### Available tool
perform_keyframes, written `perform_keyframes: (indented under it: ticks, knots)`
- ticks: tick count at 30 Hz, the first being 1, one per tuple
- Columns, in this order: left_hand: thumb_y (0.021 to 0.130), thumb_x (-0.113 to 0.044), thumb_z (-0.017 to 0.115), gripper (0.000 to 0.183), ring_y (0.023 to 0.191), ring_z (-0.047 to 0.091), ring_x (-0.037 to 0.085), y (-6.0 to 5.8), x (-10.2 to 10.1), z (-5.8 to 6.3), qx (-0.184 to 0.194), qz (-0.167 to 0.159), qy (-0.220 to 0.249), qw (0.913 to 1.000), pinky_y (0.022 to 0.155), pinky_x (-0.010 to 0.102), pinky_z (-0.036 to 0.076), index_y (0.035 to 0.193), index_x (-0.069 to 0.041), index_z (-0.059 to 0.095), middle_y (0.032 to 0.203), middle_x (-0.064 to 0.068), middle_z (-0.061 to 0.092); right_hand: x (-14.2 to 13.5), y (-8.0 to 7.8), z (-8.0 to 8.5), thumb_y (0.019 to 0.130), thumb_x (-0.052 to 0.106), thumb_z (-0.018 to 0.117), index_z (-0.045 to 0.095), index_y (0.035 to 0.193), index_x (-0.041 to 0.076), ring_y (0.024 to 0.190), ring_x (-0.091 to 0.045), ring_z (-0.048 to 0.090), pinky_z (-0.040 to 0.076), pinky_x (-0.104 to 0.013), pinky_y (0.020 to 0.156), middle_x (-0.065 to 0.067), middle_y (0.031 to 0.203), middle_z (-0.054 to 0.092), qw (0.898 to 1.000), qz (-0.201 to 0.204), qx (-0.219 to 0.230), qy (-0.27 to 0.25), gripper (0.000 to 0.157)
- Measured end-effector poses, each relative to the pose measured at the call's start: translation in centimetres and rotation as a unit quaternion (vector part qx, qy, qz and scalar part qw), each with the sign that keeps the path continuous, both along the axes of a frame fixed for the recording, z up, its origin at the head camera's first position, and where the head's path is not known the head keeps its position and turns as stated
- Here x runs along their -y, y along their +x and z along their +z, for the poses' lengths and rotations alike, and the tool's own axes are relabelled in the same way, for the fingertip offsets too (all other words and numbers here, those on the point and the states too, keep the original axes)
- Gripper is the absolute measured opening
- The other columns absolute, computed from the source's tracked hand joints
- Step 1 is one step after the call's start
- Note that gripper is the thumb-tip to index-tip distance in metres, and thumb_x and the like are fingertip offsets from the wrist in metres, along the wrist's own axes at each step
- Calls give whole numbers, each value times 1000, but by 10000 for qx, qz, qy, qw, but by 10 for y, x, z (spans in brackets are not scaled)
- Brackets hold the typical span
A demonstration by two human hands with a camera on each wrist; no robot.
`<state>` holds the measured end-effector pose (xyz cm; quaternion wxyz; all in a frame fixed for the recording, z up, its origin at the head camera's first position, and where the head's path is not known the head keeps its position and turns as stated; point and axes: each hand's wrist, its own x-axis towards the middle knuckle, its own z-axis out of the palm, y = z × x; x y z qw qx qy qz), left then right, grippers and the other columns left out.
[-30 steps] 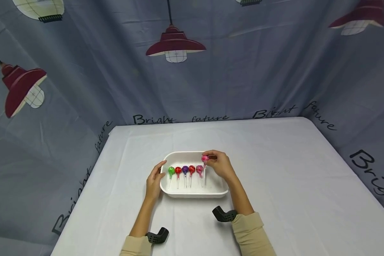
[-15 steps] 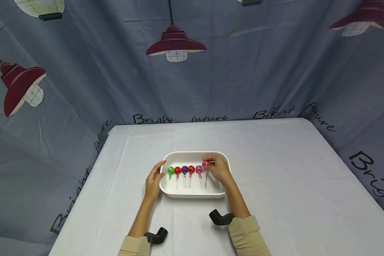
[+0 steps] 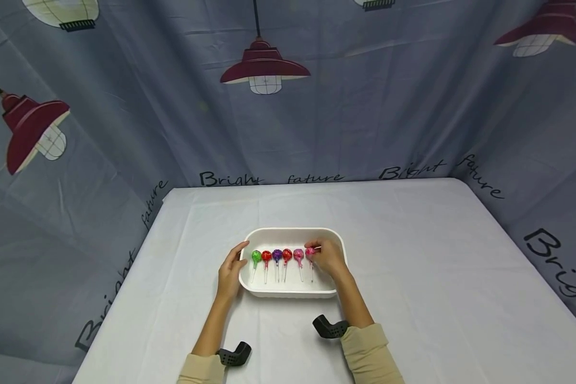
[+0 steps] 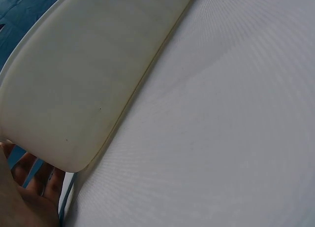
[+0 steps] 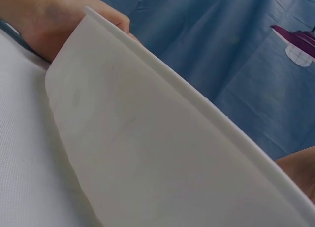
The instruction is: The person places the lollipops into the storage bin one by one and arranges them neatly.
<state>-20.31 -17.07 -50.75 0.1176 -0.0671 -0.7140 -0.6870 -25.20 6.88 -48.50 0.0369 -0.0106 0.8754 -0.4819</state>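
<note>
A white rectangular tray (image 3: 288, 293) holds a row of lollipops with round wrapped heads and pale sticks pointing toward me. From left to right lie a green lollipop (image 3: 256, 256), a red lollipop (image 3: 266, 256), a purple lollipop (image 3: 277, 255), a second red lollipop (image 3: 287, 254) and a pink lollipop (image 3: 298, 254). At the row's right end my right hand (image 3: 330, 258) pinches another pink lollipop (image 3: 310, 252) by its head, low in the tray. My left hand (image 3: 229, 274) grips the tray's left end, thumb at the rim; its fingers (image 4: 42, 177) show against the end wall.
The tray stands on a table with a white cloth (image 3: 413, 256). Behind it hangs a grey-blue curtain (image 3: 355, 117) printed with lamps and lettering. Black wrist devices sit on the left wrist (image 3: 235, 354) and the right wrist (image 3: 330, 326).
My right hand has brought the pink lollipop down from the tray's far rim toward me, into line with the row's right end. My left hand has stayed at the tray's left end.
</note>
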Motion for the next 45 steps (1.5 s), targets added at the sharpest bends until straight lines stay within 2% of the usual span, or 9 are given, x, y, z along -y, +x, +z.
perform_keyframes:
  ticks: [9, 17, 28, 38, 45]
  knots:
    - [88, 9, 39, 42, 135, 22, 35, 0, -1, 0, -20, 4, -21, 10000, 108, 14, 21, 129, 8, 47, 139, 22, 39, 0, -1, -5, 77, -2, 67, 68, 95, 0, 78, -19, 59, 49, -24, 66, -8, 89, 66, 9998, -45, 114, 144, 18]
    - [88, 10, 39, 42, 135, 22, 33, 1, 0, -1, 51, 19, 57, 10000, 107, 14, 22, 129, 7, 47, 141, 21, 37, 0, -1, -5, 76, -3, 67, 69, 92, 1, 74, -18, 58, 49, -23, 62, -8, 87, 66, 9997, 37, 102, 205, 17]
    - [88, 11, 39, 42, 135, 22, 35, 2, 0, 1, -32, 44, 76, 10000, 108, 14, 21, 128, 9, 47, 139, 22, 39, 3, -1, -3, 74, -7, 66, 68, 94, 1, 75, -18, 57, 48, -22, 59, -10, 91, 65, 9994, 91, 5, 330, 21]
    - [87, 11, 39, 42, 135, 22, 35, 2, 0, 1, -54, 33, 23, 10000, 108, 14, 22, 128, 8, 47, 139, 22, 39, 2, 1, -1, 72, -9, 67, 68, 98, 0, 79, -20, 59, 52, -30, 70, -10, 92, 66, 9992, 190, -113, 339, 27]
    - [87, 11, 38, 42, 135, 22, 35, 0, -1, -2, -67, 34, 60, 10000, 107, 14, 22, 128, 9, 47, 139, 24, 38, -1, 0, -2, 70, -9, 67, 68, 102, 2, 82, -22, 56, 50, -32, 72, -11, 96, 65, 9985, 162, -248, 455, 34]
